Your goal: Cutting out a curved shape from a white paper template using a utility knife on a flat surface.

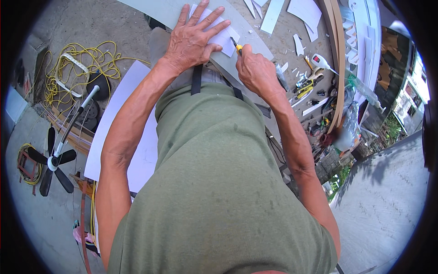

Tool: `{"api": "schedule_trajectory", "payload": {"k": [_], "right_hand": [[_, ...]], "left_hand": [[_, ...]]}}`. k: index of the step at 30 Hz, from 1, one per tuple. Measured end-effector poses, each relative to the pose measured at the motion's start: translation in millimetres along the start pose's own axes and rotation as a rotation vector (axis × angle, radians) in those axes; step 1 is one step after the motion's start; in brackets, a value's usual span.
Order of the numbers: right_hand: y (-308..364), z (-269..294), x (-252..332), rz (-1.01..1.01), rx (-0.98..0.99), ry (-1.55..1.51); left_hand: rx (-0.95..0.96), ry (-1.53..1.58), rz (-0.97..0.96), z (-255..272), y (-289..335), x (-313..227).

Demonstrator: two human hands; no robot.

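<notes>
My left hand (189,43) lies flat with fingers spread, pressing a small white sheet (224,41) against a grey board (258,43). My right hand (258,71) is closed around a yellow-and-black utility knife (238,47). The knife's tip is at the sheet's right edge, close to my left fingers; whether the blade is touching it I cannot tell. Part of the sheet is hidden beneath my left palm.
Right of the board lie white offcuts (299,44), yellow-handled tools (305,87) and a white tool with a red patch (320,61). Curved brown strips (338,59) stand beyond. On the left are a large white sheet (116,118), tangled yellow cord (109,68) and a black-bladed fan (53,160).
</notes>
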State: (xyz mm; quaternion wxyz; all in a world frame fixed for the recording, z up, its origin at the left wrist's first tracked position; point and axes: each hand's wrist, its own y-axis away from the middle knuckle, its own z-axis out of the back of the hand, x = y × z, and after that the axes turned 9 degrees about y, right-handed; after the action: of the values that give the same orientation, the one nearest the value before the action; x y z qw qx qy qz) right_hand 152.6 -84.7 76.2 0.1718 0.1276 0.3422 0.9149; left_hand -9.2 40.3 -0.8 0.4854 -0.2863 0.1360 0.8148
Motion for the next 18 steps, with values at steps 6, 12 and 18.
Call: {"api": "schedule_trajectory", "payload": {"k": [6, 12, 18], "right_hand": [[5.4, -3.1, 0.6, -0.033, 0.028, -0.015], [2.3, -8.3, 0.8, -0.041, 0.035, -0.024], [7.8, -4.9, 7.5, -0.080, 0.013, -0.076]], "left_hand": [[0.000, 0.018, 0.000, -1.2, 0.8, 1.4], [-0.003, -0.005, -0.006, -1.2, 1.4, 2.0], [-0.024, 0.020, -0.018, -3.6, 2.7, 3.2]]}}
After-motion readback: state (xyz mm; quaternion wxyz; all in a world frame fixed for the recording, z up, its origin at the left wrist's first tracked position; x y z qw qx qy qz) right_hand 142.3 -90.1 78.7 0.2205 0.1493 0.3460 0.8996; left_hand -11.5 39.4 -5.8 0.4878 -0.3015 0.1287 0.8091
